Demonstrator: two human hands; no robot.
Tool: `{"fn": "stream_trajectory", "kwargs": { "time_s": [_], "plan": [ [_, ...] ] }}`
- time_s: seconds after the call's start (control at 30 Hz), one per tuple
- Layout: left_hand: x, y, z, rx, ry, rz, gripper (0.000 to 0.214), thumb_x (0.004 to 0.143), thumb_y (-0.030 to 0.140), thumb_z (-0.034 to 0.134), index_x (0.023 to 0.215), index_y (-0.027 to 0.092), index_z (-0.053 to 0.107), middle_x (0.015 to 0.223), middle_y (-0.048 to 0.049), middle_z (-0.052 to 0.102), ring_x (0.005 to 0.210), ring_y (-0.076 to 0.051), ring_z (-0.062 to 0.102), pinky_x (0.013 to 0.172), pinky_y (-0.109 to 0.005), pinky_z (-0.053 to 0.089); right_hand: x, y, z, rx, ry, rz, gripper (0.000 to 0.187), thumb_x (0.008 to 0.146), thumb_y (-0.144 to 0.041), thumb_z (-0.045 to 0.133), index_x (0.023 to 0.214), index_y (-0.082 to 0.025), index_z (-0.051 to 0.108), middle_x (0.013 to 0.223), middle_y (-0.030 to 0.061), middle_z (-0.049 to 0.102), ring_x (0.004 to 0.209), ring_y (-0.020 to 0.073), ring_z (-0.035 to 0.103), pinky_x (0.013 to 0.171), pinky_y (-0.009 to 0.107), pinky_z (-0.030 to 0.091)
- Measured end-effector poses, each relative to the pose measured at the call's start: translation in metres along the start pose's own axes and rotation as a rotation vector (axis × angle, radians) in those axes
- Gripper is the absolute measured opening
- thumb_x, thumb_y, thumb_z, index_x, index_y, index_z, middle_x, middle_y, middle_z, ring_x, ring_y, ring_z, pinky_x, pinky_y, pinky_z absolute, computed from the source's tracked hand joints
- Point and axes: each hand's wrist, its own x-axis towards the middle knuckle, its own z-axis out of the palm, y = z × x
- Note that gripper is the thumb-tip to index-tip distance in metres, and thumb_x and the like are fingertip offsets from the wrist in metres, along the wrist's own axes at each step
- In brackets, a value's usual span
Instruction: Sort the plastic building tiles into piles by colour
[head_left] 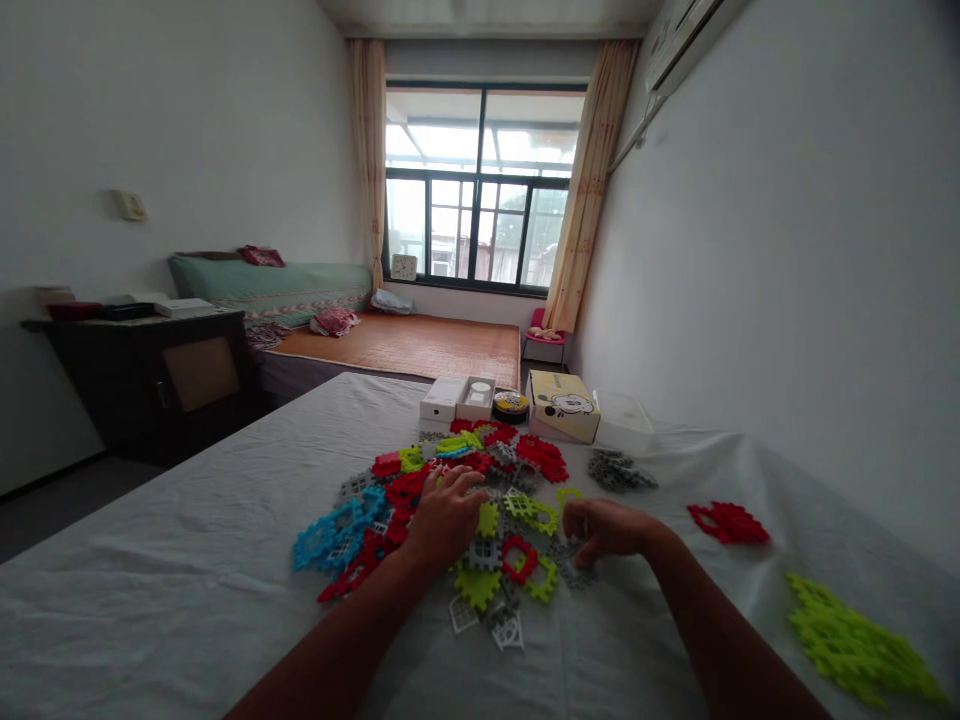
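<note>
A mixed pile of plastic interlocking building pieces with toothed edges lies on the white cloth. My left hand point(448, 515) rests over the middle of it, fingers stretched forward and slightly apart, among red pieces point(407, 490) and lime-green pieces point(487, 519). At the pile's right edge is my right hand point(611, 528), its fingers bent and the thumb apart from them. A lime-green frame piece point(568, 495) shows just beyond its fingertips, and grey pieces point(564, 560) lie beside the thumb. Blue pieces point(341, 530) are on the left; a white window piece point(508, 630) is at the near edge.
Sorted groups lie to the right: grey pieces point(621, 470), red pieces point(729, 523) and lime-green pieces point(859, 640). Behind the pile stand white boxes point(442, 398), a round tin point(511, 404), a yellow box point(564, 407) and a clear plastic container point(622, 420). A bed point(420, 345) is beyond.
</note>
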Motion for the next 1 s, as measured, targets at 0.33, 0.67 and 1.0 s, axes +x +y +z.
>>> {"fn": "stream_trajectory", "kwargs": {
  "time_s": [0.33,0.67,1.0],
  "plan": [
    [0.000,-0.002,0.000,-0.023,-0.035,0.011,0.026,0.083,0.015,0.052,0.097,0.031,0.067,0.121,0.0008,0.061,0.121,-0.023,0.045,0.108,-0.049,0.026,-0.004,0.012,-0.013,0.326,-0.163,0.198,0.028,0.059,-0.036,0.075,0.069,-0.018,0.056,0.056,-0.0062,0.056,0.049,0.0089,0.049,0.045,0.019,0.039],
    [0.000,-0.002,0.004,-0.062,-0.047,0.074,0.024,0.086,0.016,0.052,0.099,0.030,0.067,0.117,-0.0002,0.063,0.119,-0.022,0.047,0.108,-0.046,0.024,-0.011,0.095,-0.043,0.344,1.087,0.382,0.038,0.057,-0.052,0.065,0.075,-0.020,0.054,0.073,0.0014,0.058,0.058,0.0170,0.058,0.062,0.035,0.051],
    [-0.005,0.002,0.004,-0.095,-0.153,0.248,0.013,0.087,0.033,0.056,0.091,0.031,0.068,0.112,0.0039,0.065,0.119,-0.019,0.047,0.111,-0.042,0.019,0.014,0.011,-0.010,-0.122,0.601,0.044,0.024,0.079,-0.039,0.056,0.088,-0.019,0.066,0.085,0.0055,0.065,0.067,0.0161,0.057,0.070,0.031,0.046]
  ]
}}
